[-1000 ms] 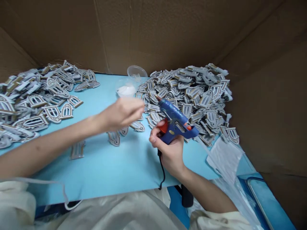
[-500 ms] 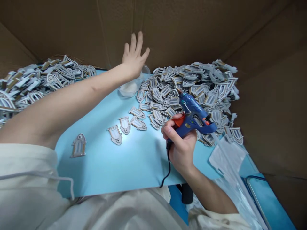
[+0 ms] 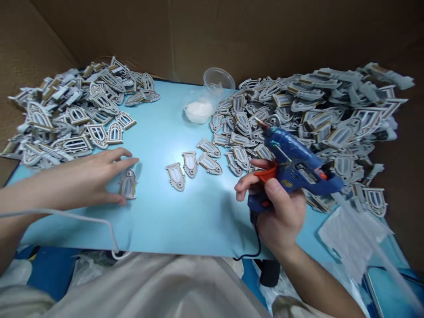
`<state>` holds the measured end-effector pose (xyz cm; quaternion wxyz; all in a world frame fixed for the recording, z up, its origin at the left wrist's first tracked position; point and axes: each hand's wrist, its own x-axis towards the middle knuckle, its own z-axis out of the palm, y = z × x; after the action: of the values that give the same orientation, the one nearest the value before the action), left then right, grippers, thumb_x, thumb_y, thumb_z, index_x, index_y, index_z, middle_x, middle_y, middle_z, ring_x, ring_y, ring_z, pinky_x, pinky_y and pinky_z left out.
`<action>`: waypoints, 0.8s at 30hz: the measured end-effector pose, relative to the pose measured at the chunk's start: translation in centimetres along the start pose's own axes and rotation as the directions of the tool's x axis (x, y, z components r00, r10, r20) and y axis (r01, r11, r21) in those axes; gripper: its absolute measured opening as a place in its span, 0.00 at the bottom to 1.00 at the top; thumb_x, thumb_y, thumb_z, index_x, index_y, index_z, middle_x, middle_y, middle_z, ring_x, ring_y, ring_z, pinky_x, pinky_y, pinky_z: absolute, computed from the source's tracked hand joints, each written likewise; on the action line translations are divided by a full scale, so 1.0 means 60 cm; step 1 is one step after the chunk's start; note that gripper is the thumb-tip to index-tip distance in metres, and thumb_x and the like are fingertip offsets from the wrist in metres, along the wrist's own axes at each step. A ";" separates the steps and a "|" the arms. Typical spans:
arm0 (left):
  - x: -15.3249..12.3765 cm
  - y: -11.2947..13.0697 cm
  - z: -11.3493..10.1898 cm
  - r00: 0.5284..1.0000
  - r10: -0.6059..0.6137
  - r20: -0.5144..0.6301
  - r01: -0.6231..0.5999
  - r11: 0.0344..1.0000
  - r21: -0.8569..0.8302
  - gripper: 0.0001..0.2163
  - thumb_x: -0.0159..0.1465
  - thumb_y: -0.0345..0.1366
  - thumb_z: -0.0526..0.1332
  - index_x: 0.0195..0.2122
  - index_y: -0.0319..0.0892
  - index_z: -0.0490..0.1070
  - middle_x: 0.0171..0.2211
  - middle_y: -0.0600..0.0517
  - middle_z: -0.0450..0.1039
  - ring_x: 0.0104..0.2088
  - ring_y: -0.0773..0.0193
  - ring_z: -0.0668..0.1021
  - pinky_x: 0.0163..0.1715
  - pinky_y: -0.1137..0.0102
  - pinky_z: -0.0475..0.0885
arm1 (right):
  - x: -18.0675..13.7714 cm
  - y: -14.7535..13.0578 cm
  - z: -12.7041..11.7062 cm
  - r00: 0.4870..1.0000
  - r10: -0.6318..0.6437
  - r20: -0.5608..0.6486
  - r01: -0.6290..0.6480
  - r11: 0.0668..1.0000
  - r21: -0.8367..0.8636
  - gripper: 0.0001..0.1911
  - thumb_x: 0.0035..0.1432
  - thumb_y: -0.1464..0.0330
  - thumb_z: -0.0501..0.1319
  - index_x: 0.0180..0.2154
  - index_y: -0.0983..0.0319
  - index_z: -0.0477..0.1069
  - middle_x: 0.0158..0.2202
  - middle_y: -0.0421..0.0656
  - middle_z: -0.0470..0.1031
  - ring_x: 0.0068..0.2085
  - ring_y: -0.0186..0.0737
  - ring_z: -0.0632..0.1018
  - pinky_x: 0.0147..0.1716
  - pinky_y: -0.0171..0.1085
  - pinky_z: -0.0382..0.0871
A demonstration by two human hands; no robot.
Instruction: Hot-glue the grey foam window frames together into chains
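My right hand [image 3: 281, 207] is wrapped round the handle of a blue hot glue gun [image 3: 294, 159], a finger at its red trigger and its nozzle angled up to the left. At the left, my left hand [image 3: 102, 176] has thumb and fingers apart around a small arched window piece [image 3: 128, 183] lying on the blue table; whether the fingers touch it I cannot tell. Several similar arched pieces [image 3: 176, 176] lie face down near the middle. Beyond them sits a clear plastic cup [image 3: 198, 110] with something white inside.
Heaps of arched window pieces stand at the left [image 3: 76, 110] and right [image 3: 331, 101]. A clear round lid [image 3: 218, 79] leans behind the cup. Cardboard walls [image 3: 205, 35] enclose the table [image 3: 159, 221]. A white plastic bag [image 3: 347, 234] lies at the right, and a white cord [image 3: 82, 216] crosses my left arm.
My left hand has come back from beside the cardboard wall to the single piece at the left. The glue gun stays in my right hand. The view has shifted.
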<state>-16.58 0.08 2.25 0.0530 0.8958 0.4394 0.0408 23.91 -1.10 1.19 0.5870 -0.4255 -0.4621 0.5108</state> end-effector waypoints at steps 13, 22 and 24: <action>0.076 0.101 0.029 0.976 0.051 -0.210 -0.106 0.959 -0.262 0.28 0.69 0.50 0.71 0.64 0.40 0.70 0.58 0.39 0.78 0.56 0.47 0.83 0.56 0.57 0.81 | 0.023 0.027 0.003 0.998 -0.049 -0.025 0.047 0.995 -0.090 0.18 0.65 0.51 0.70 0.44 0.59 0.78 0.30 0.42 0.83 0.28 0.40 0.80 0.31 0.41 0.75; 0.240 0.193 0.143 0.951 0.261 -0.168 -0.287 0.944 -0.160 0.34 0.67 0.50 0.70 0.65 0.30 0.69 0.76 0.25 0.62 0.78 0.30 0.63 0.78 0.36 0.59 | 0.026 0.029 -0.002 0.998 -0.024 -0.062 0.019 0.997 -0.075 0.18 0.67 0.52 0.69 0.45 0.60 0.78 0.30 0.41 0.81 0.30 0.39 0.79 0.31 0.39 0.71; 0.242 0.190 0.148 0.955 0.259 -0.144 -0.281 0.946 -0.160 0.34 0.67 0.50 0.69 0.66 0.29 0.69 0.75 0.24 0.63 0.78 0.30 0.65 0.77 0.37 0.61 | 0.023 0.027 -0.003 0.998 -0.029 -0.052 0.026 0.998 -0.051 0.16 0.67 0.53 0.69 0.45 0.59 0.79 0.30 0.41 0.81 0.29 0.38 0.78 0.29 0.38 0.69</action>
<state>2.29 4.10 -4.69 0.1002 0.9351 0.3093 0.1413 23.81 0.45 -0.26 0.5949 -0.4469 -0.4650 0.4797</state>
